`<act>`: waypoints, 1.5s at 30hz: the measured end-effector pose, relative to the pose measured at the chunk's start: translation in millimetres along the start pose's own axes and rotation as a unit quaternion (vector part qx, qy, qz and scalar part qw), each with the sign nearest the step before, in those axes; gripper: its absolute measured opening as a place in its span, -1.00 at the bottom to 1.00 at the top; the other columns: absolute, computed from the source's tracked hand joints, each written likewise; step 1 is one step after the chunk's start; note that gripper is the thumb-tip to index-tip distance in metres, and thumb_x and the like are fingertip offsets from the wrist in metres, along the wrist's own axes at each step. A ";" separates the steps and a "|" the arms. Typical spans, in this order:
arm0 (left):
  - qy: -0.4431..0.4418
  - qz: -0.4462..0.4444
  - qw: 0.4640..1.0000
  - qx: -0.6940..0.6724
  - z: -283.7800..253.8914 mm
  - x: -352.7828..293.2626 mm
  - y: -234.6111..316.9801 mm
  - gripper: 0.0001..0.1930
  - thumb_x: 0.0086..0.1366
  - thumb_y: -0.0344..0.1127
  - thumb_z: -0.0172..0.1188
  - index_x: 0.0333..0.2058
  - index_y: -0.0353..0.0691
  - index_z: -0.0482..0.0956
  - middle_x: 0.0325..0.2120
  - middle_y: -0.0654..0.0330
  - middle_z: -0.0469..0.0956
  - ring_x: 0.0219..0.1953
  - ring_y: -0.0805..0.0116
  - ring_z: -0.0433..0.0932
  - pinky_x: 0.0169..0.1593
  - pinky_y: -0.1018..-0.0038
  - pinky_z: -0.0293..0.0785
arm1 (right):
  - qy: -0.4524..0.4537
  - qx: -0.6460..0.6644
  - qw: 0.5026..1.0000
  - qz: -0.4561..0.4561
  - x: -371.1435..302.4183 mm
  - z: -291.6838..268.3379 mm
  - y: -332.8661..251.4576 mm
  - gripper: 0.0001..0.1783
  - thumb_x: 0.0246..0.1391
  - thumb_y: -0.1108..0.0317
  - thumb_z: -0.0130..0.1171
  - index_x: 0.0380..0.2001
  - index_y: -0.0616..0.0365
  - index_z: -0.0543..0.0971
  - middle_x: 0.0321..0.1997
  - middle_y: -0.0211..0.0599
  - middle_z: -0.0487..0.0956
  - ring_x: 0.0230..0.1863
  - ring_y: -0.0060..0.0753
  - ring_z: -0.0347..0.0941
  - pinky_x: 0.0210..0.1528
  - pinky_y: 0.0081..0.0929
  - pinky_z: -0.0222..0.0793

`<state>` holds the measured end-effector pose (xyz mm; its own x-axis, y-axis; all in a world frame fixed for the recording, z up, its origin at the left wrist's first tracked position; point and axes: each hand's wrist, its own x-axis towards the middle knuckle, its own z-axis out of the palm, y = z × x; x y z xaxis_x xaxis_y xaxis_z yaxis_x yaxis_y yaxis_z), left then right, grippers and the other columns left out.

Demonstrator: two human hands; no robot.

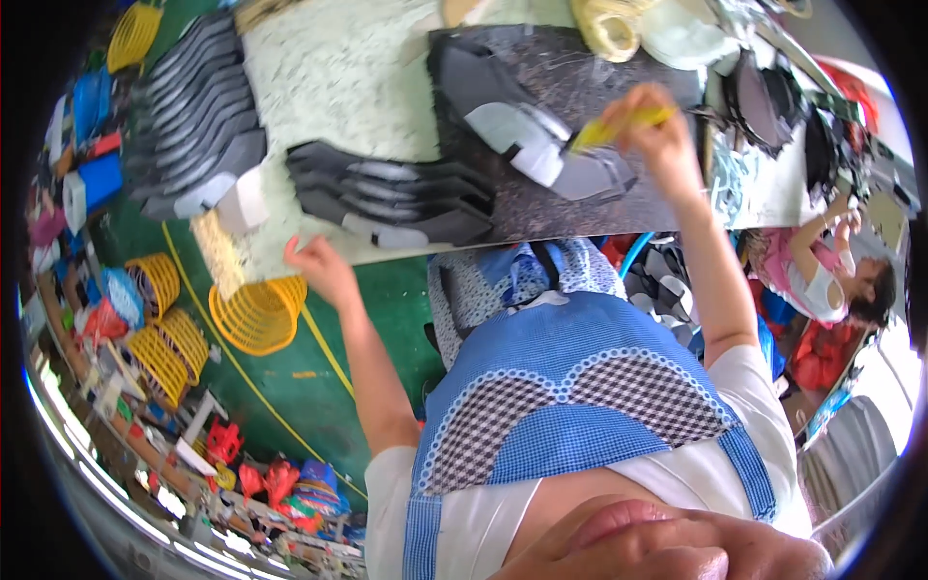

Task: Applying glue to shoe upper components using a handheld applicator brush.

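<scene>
My right hand (660, 130) is closed around a yellow hand tool (594, 134), whose exact kind is blurred. Its tip is over a flat grey panel (512, 140) that looks like a shoe upper, with light-grey and white patches. That panel lies on a dark, worn mat (570, 72). Off the table's near edge, my left hand (327, 273) has its fingers loosely bent and apart, with nothing visible in it. Closest to it on the table is a short overlapping row of similar dark grey panels (396, 198).
A longer row of overlapping panels (198, 116) fills the table's left end, beside a pale block (244, 201). Cream rolled material (614, 29) sits at the back. Yellow baskets (256, 314) stand on the green floor. Another person (817, 271) works at the right.
</scene>
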<state>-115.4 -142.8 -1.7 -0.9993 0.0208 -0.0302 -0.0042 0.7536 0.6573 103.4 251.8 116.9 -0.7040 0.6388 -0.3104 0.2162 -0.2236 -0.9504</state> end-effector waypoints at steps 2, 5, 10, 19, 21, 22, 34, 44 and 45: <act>-0.004 0.050 0.992 -0.120 0.0 -5.2 34.8 -0.71 0.31 -0.45 -0.02 -0.01 -0.22 0.23 -0.45 0.17 0.44 -0.46 0.42 0.39 -0.39 0.44 0.34 | 0.196 -0.127 0.968 -0.092 38.3 -63.9 9.3 -0.72 0.19 0.22 0.15 -0.26 0.26 0.52 -0.38 -0.20 0.61 -0.47 -0.58 0.52 -0.35 -0.67 0.47; -0.228 -0.031 0.919 -0.320 39.1 -31.2 113.6 -0.76 0.34 -0.39 0.06 -0.04 -0.28 0.40 -0.29 0.12 0.53 -0.30 0.41 0.54 -0.16 0.51 0.52 | 0.216 -0.259 0.935 -0.111 81.6 -83.6 4.6 -0.64 0.21 0.16 0.12 -0.19 0.31 0.58 -0.47 -0.28 0.60 -0.50 -0.62 0.54 -0.43 -0.69 0.45; -0.379 -0.184 0.814 -0.400 112.9 -64.0 171.2 -0.50 0.30 -0.25 0.19 0.09 -0.45 0.31 -0.17 0.05 0.49 -0.15 0.38 0.50 -0.02 0.47 0.45 | 0.143 -0.262 0.950 -0.095 134.7 -86.6 43.9 -0.62 0.22 0.14 0.09 -0.17 0.27 0.59 -0.46 -0.28 0.62 -0.51 -0.61 0.55 -0.45 -0.67 0.46; -0.350 -0.213 0.813 -0.415 129.3 -65.8 176.2 -0.40 0.08 -0.46 0.38 0.04 -0.44 0.25 -0.24 0.12 0.43 -0.26 0.45 0.47 -0.12 0.57 0.45 | -0.045 -0.025 0.982 0.183 94.9 -40.4 26.7 -0.49 0.18 0.05 0.13 -0.08 0.35 0.47 -0.21 -0.16 0.59 -0.38 -0.44 0.59 -0.29 -0.59 0.59; -0.377 -0.197 0.815 -0.394 131.8 -62.9 171.0 -0.43 0.06 -0.49 0.37 0.01 -0.45 0.29 -0.28 0.14 0.48 -0.28 0.47 0.48 -0.12 0.57 0.45 | -0.183 -0.193 0.959 0.095 104.0 7.9 31.2 -0.51 0.18 0.00 0.12 -0.23 0.32 0.54 -0.31 -0.22 0.60 -0.37 -0.45 0.59 -0.28 -0.59 0.55; -0.376 -0.200 0.815 -0.392 132.3 -60.8 168.6 -0.43 0.06 -0.49 0.37 0.01 -0.45 0.29 -0.28 0.14 0.48 -0.28 0.47 0.48 -0.12 0.57 0.45 | -0.152 -0.265 0.952 0.022 113.7 31.6 23.5 -0.53 0.19 0.01 0.11 -0.32 0.31 0.57 -0.44 -0.27 0.61 -0.38 -0.52 0.59 -0.33 -0.62 0.50; -0.408 -0.097 0.814 -0.401 130.3 -57.4 166.8 -0.55 0.08 -0.55 0.32 -0.10 -0.38 0.28 -0.21 0.06 0.51 -0.18 0.40 0.51 -0.04 0.51 0.44 | -0.188 -0.342 0.921 0.020 45.2 -39.2 34.8 -0.73 0.17 0.26 0.10 -0.39 0.30 0.52 -0.48 -0.31 0.60 -0.49 -0.60 0.54 -0.45 -0.64 0.47; -0.505 -0.218 0.685 -0.478 129.6 -50.1 192.8 -0.61 0.21 -0.55 0.06 0.03 -0.29 0.28 -0.12 0.09 0.49 -0.10 0.26 0.55 -0.03 0.31 0.56 | -0.151 -0.413 0.898 -0.009 28.7 -48.5 42.7 -0.81 0.06 0.34 0.14 -0.39 0.29 0.49 -0.42 -0.18 0.60 -0.41 -0.41 0.57 -0.29 -0.46 0.52; -0.510 -0.242 0.672 -0.479 131.6 -50.3 192.2 -0.66 0.24 -0.51 0.04 0.01 -0.28 0.30 -0.12 0.09 0.49 -0.11 0.26 0.55 -0.04 0.31 0.57 | -0.130 -0.347 0.929 -0.001 27.6 -56.3 42.5 -0.83 0.07 0.36 0.13 -0.40 0.29 0.49 -0.41 -0.20 0.60 -0.39 -0.42 0.57 -0.29 -0.47 0.51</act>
<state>-61.2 87.4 27.1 -0.3291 0.7333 -0.5949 -0.8302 0.0755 0.5524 131.2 301.4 66.8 -0.8250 0.4192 -0.3790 0.5351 0.3639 -0.7624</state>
